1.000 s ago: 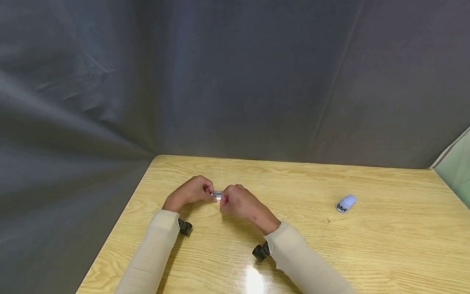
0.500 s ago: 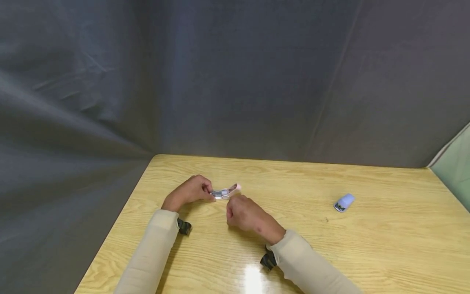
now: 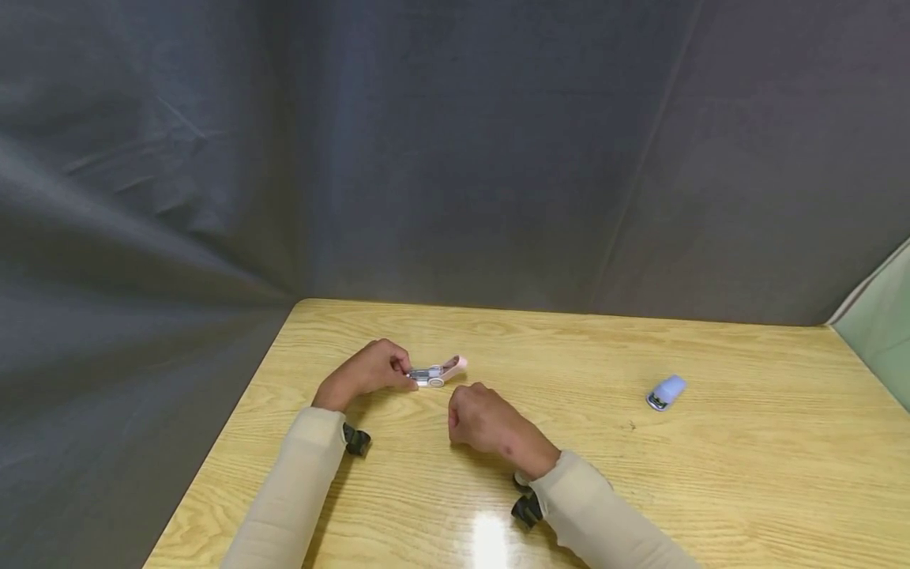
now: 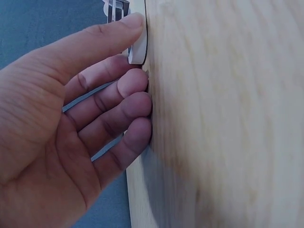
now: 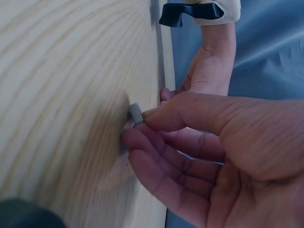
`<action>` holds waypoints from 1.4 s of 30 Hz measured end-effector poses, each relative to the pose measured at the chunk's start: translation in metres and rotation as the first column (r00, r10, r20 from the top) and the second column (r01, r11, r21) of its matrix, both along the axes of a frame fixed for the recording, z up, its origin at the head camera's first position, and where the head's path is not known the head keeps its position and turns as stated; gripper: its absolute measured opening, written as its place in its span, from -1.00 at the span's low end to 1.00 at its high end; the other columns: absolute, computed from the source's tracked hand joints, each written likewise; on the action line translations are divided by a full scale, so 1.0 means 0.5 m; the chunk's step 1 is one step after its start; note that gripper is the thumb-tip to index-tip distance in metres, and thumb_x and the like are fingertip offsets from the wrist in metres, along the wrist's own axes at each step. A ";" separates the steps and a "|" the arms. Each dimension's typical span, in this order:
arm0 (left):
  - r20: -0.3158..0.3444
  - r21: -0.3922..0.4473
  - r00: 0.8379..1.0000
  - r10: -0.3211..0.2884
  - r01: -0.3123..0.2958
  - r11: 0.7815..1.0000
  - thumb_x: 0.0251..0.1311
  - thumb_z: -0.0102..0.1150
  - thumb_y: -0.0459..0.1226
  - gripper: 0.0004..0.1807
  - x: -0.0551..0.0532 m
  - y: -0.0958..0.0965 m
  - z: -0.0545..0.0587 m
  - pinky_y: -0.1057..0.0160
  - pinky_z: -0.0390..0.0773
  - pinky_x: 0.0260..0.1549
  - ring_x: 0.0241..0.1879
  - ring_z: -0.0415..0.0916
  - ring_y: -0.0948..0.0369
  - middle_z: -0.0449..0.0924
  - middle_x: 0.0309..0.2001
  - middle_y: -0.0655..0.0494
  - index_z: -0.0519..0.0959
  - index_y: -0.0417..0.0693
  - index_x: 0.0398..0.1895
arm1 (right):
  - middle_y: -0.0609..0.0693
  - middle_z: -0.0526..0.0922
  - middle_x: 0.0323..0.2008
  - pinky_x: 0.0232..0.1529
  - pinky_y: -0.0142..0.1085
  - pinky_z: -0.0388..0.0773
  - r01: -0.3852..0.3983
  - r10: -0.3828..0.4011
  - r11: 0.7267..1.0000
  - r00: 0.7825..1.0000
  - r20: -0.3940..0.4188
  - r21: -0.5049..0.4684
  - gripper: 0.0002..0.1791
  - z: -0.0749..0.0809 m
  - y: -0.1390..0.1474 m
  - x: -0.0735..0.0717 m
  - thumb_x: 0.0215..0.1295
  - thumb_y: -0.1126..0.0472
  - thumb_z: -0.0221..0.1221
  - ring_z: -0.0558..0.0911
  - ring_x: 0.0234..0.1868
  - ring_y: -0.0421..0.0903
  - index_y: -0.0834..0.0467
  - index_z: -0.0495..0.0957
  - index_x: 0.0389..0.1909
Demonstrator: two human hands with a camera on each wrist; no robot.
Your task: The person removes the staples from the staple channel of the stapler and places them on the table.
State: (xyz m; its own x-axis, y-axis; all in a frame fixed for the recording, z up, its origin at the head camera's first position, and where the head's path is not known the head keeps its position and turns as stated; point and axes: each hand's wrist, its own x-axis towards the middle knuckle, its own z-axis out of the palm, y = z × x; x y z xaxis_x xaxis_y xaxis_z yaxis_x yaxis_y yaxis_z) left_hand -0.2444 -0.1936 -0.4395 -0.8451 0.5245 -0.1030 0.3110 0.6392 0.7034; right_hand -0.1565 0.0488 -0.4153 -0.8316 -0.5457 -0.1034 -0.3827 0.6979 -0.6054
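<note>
1. Left hand (image 3: 370, 370) pinches a small white device (image 3: 426, 377) on the counter (image 3: 569, 490), its pink arm (image 3: 456, 365) raised.
2. Nearby, right hand (image 3: 490, 420) pinches what seems a grey strip (image 5: 136, 113).
3. Lavender object (image 3: 667, 392) lies well rightward.

Over on the right of the wooden table (image 3: 753, 482) lies a small lilac object (image 3: 668, 390); a dark curtain (image 3: 469, 158) hangs behind.

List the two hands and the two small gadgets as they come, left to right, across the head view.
Left hand, pink-and-white gadget, right hand, lilac-blue gadget.
</note>
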 end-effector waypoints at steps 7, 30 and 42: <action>0.000 0.002 1.000 0.029 -0.029 1.000 0.15 0.52 -0.33 -0.81 0.004 0.002 -0.004 0.26 0.32 -0.47 -0.55 0.27 0.26 0.49 -0.57 0.19 0.66 -0.06 -0.51 | -0.19 0.53 -0.63 -0.54 -0.35 0.44 0.009 -0.009 1.000 1.000 -0.007 0.008 -0.68 -0.004 0.007 -0.002 0.08 0.46 0.37 0.46 -0.59 -0.23 0.03 0.57 -0.68; -0.117 -0.025 0.992 0.041 -0.044 0.999 0.25 0.46 -0.17 -0.81 0.039 0.009 -0.009 0.29 0.31 -0.49 -0.60 0.26 0.29 0.49 -0.55 0.15 0.67 -0.07 -0.24 | -0.13 0.61 -0.50 -0.53 -0.32 0.42 0.017 -0.023 0.996 0.998 -0.062 -0.091 -0.87 0.011 0.056 0.006 0.40 0.28 0.27 0.41 -0.63 -0.26 0.14 0.66 -0.39; -0.264 -0.155 0.964 0.034 -0.078 0.985 0.31 0.41 -0.08 -0.53 0.086 0.006 0.031 0.19 0.50 -0.39 -0.44 0.42 0.25 0.62 -0.20 0.07 0.65 -0.16 0.16 | 0.15 0.66 0.06 -0.07 -0.02 0.60 0.002 -0.006 1.000 0.984 -0.180 -0.026 -0.60 0.033 0.122 0.027 0.52 0.12 0.22 0.66 -0.03 0.06 0.26 0.56 0.24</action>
